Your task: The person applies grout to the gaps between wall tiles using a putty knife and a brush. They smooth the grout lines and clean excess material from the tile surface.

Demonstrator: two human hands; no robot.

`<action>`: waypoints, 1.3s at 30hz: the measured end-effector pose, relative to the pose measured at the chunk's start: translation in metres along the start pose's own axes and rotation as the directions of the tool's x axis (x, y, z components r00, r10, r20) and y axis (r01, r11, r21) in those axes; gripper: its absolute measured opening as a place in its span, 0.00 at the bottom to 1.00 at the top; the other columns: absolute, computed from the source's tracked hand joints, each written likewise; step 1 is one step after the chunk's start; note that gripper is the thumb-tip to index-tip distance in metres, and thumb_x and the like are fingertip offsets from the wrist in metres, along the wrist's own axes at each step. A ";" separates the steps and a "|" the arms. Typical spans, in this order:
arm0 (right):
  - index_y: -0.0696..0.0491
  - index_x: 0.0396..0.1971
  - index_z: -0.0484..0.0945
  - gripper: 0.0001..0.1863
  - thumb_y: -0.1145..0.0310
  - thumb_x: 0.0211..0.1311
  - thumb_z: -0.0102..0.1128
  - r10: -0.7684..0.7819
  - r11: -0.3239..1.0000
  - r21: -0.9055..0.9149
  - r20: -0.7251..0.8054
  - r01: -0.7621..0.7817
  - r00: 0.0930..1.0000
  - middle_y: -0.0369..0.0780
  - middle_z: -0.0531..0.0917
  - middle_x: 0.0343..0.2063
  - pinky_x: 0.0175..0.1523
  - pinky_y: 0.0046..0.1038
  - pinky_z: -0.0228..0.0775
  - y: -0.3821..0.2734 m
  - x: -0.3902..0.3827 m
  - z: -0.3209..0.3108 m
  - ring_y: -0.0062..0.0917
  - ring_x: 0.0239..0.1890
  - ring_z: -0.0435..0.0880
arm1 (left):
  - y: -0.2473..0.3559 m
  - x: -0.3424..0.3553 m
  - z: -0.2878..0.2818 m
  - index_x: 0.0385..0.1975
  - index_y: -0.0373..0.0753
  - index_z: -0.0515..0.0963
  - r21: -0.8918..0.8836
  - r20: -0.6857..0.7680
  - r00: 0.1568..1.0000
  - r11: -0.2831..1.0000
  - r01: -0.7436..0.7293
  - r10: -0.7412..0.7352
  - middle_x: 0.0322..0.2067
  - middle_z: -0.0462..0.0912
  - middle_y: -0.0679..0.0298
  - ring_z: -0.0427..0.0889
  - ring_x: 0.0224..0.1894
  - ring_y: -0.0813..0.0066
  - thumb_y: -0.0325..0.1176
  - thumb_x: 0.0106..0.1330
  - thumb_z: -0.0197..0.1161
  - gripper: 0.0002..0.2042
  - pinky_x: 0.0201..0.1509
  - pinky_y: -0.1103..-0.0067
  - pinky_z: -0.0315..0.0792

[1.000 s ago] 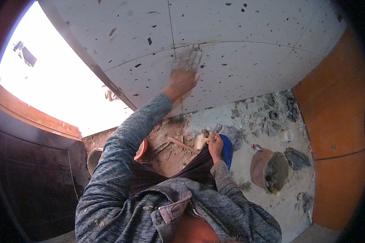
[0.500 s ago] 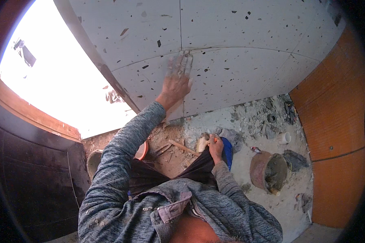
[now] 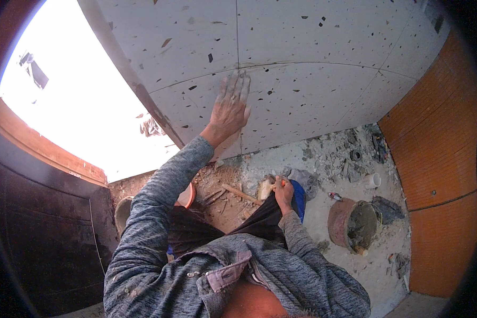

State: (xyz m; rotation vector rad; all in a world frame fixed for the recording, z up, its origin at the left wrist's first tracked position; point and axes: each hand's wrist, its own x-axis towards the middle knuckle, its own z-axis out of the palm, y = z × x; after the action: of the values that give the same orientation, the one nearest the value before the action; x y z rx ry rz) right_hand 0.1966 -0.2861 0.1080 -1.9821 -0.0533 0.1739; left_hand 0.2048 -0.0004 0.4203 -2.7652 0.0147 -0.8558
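Observation:
My left hand (image 3: 229, 112) lies flat against a pale wall tile (image 3: 302, 95) speckled with dark chips, its fingers stretched up toward the point where the tile joints cross. The fingers are coated in whitish dust. Lower down, beside my right knee, my right hand (image 3: 284, 196) is closed round the orange handle of what looks like a mallet. Its pale, blocky head (image 3: 265, 189) points to the left, partly hidden near my dark trouser leg.
A mortar-crusted bucket (image 3: 340, 224) lies tipped on the dusty floor at right, near a white pipe piece (image 3: 372, 180). A wooden stick (image 3: 241, 194) and an orange-rimmed container (image 3: 187, 196) are between and beside my legs. Orange panels (image 3: 440, 159) stand at right; a bright opening is at left.
My left hand has slid slightly down the tile, its fingertips now just under the joint crossing. The right hand keeps its hold on the mallet in about the same place.

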 end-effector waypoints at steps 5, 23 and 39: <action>0.61 0.28 0.81 0.30 0.44 0.71 0.57 -0.042 0.999 -0.016 -0.039 0.042 0.998 0.47 0.83 0.20 0.37 0.43 0.72 0.000 -0.002 0.002 0.37 0.26 0.83 | -0.004 -0.013 0.001 0.74 0.28 0.50 -0.066 -0.010 1.000 0.998 0.004 -0.005 0.76 0.46 0.42 0.42 0.79 0.47 0.49 0.67 0.60 0.43 0.82 0.60 0.38; 0.59 0.32 0.83 0.25 0.48 0.71 0.59 -0.072 0.997 0.021 -0.024 0.072 0.997 0.43 0.81 0.19 0.34 0.38 0.71 -0.011 -0.009 -0.004 0.35 0.23 0.80 | 0.003 0.003 -0.002 0.74 0.24 0.49 -0.148 -0.006 1.000 0.989 0.007 -0.008 0.76 0.44 0.38 0.40 0.79 0.45 0.44 0.63 0.63 0.45 0.82 0.60 0.38; 0.60 0.32 0.83 0.27 0.45 0.68 0.60 -0.030 0.996 -0.089 0.007 0.031 1.000 0.49 0.85 0.24 0.40 0.43 0.74 -0.022 -0.009 -0.012 0.44 0.31 0.86 | 0.008 0.008 0.004 0.73 0.26 0.52 -0.031 0.040 0.999 0.999 0.016 -0.015 0.76 0.45 0.40 0.38 0.79 0.43 0.46 0.66 0.61 0.42 0.81 0.55 0.36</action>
State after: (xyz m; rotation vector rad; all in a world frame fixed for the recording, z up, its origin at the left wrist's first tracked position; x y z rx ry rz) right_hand 0.1903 -0.2889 0.1333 -2.0685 -0.0969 0.1600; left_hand 0.2142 -0.0084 0.4196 -2.8143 -0.0006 -0.8106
